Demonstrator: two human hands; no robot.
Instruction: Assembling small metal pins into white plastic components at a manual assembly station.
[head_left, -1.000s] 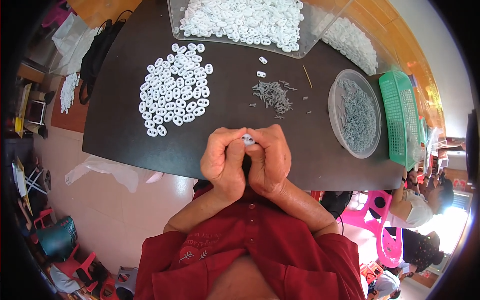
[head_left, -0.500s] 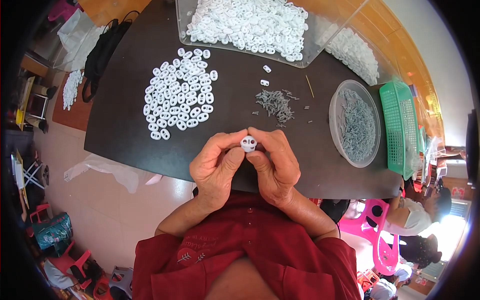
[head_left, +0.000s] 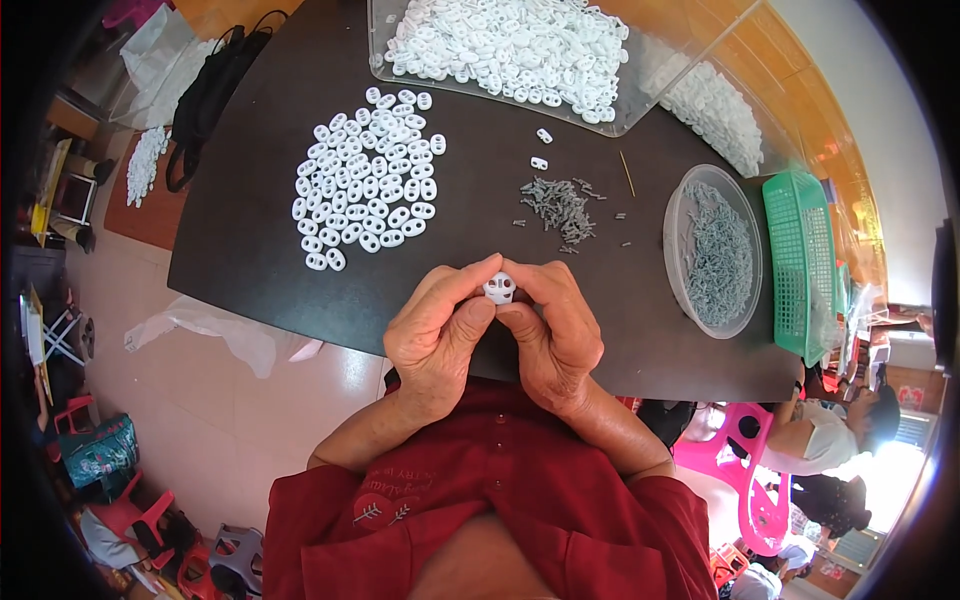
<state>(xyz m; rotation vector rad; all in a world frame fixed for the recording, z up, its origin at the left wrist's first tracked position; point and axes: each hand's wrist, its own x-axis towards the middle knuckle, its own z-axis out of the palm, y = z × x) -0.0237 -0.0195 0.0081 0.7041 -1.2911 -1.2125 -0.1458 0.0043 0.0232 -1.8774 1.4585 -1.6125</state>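
Item in hand: one small white plastic cord-lock piece (head_left: 499,288) with two round holes, pinched jointly between the fingertips of the left hand (head_left: 437,340) and the right hand (head_left: 553,335), both closed on it, held just above the near edge of the dark tabletop (head_left: 240,240) and in front of the red shirt (head_left: 500,500). Change noted: a second ago the hands were curled over the piece so that only a sliver showed; now the fingers have parted at the top and its holed face shows plainly, while the hands sit at much the same place over the table's near edge; judged, the fitting work on this piece looks to be at or near its end, though whether a metal part sits inside cannot be told. Stock on the table: a flat spread of like white pieces (head_left: 365,180) to the left, well apart from the hands; a loose heap of small grey metal springs or pins (head_left: 560,205) straight ahead; two stray white pieces (head_left: 541,150) beyond it; a thin wooden stick (head_left: 627,173); a round clear tub of grey metal parts (head_left: 715,250) to the right; a green slatted basket (head_left: 800,260) beside that; a clear tray of white pieces (head_left: 500,45) at the far edge
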